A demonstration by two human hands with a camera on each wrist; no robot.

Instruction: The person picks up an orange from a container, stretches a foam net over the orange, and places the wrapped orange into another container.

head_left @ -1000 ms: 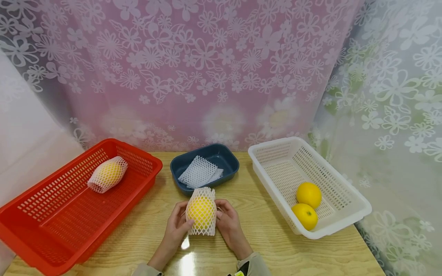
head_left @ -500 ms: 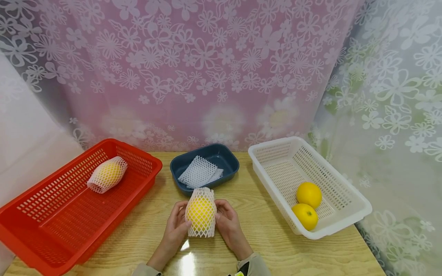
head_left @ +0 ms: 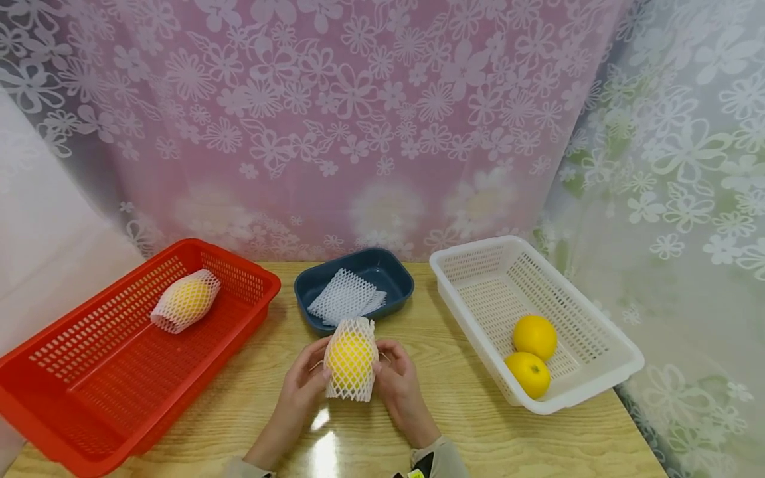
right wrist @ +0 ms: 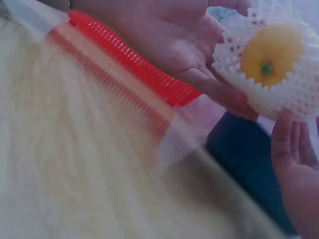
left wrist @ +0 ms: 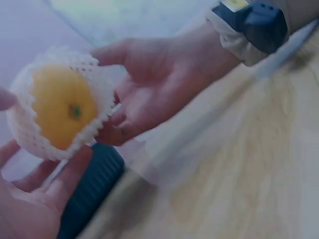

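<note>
An orange sits inside a white foam net sleeve at the middle of the head view, in front of the blue tray. From the left side my left hand grips it, thumb on the near side and fingers behind. My right hand holds the opposite side, its thumb against the net. Both wrist views show the sleeve's open end, with the orange's green stem spot facing out uncovered. Part of each hand's fingers is hidden behind the fruit.
A red basket on the left contains one netted orange. Flat foam nets lie in the blue tray at the back. Two bare oranges rest in the white basket on the right.
Both hands have lifted the netted orange slightly and shifted it a little to the right. Its lower end has come up. The baskets and tray stay put.
</note>
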